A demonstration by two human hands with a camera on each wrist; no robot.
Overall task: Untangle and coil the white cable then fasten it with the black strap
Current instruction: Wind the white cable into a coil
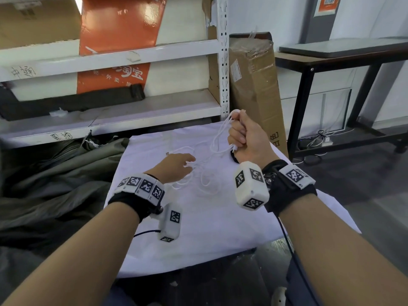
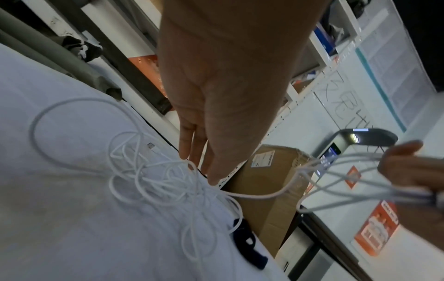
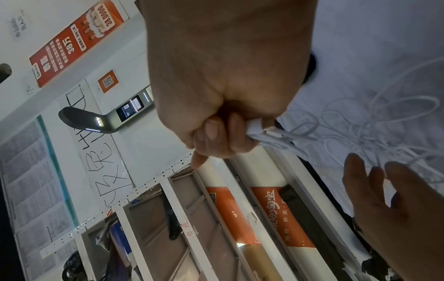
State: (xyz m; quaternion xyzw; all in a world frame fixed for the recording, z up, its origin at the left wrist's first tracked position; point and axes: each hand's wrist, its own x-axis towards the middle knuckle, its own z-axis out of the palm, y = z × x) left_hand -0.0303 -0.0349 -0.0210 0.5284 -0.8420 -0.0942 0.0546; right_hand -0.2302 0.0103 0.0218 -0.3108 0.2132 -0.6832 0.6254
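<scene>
A thin white cable (image 1: 199, 173) lies in a loose tangle on a table draped with a white cloth (image 1: 198, 228). My right hand (image 1: 245, 133) is raised above the table's far side in a fist, gripping several gathered loops of the cable (image 3: 269, 136) with one plug end sticking out below the fist. Strands run down from it to the tangle (image 2: 168, 182). My left hand (image 1: 174, 166) hovers low over the tangle with straight fingers (image 2: 192, 144) touching the strands. The black strap (image 2: 247, 245) lies on the cloth near the right edge, mostly hidden behind my right wrist in the head view.
A white metal shelf rack (image 1: 223, 62) stands behind the table with orange posters. A tall cardboard box (image 1: 256, 89) leans to its right. A dark-framed side table (image 1: 344, 62) stands at far right. Grey-green fabric (image 1: 55, 173) is heaped left of the table.
</scene>
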